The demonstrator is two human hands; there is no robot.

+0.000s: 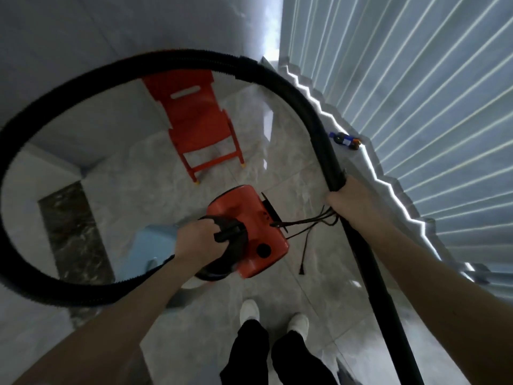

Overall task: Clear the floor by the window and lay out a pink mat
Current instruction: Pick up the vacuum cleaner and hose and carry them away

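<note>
An orange vacuum cleaner (258,232) hangs above the tiled floor (277,134) in front of me. My left hand (198,240) is shut on its black carry handle. My right hand (352,201) grips the black rigid tube (369,273) together with loops of the power cord (305,226). The black ribbed hose (83,87) arcs in a wide loop from the tube round to the left and back to the vacuum. The cord's plug end dangles below the vacuum. No pink mat is in view.
An orange plastic chair (200,120) stands on the floor ahead. A dark drink bottle (347,141) lies by the window blinds (430,107) on the right. A light blue stool (155,245) is under my left arm. My white shoes (274,315) are below.
</note>
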